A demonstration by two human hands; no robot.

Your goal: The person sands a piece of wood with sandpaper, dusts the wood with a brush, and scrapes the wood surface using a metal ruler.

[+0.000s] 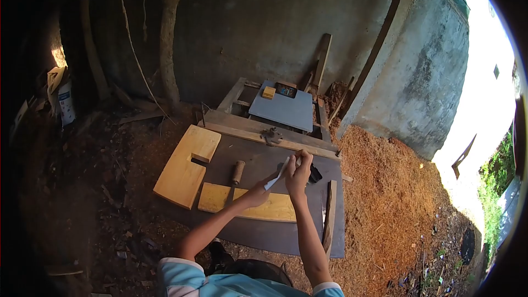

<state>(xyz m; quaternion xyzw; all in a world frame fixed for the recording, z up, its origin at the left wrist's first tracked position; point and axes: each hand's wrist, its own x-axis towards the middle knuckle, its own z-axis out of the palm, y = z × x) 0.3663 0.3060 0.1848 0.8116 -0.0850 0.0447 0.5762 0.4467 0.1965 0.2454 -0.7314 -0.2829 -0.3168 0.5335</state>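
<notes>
A thin white strip (pixel 279 175), perhaps folded paper, slants between my hands above the work table (pixel 258 157). My right hand (pixel 298 171) is closed at its upper end, fingers curled. At the lower end is my left hand (pixel 257 193), closed around it with the fingers partly hidden. Under my left wrist lies a narrow yellow board (pixel 273 209). A chisel-like tool with a wooden handle (pixel 238 172) rests across that board. Left of it is a wide yellow board (pixel 184 168) with a slot cut into one edge. A small black object (pixel 315 175) sits just beyond my right hand.
A wooden beam (pixel 247 132) with a dark metal piece (pixel 270 136) crosses the table's far side. Behind it, a grey panel (pixel 280 111) carries a yellow block (pixel 269 93) and a dark tray (pixel 286 90). A wooden strip (pixel 330 217) lies at right. Wood shavings (pixel 379 198) cover the ground.
</notes>
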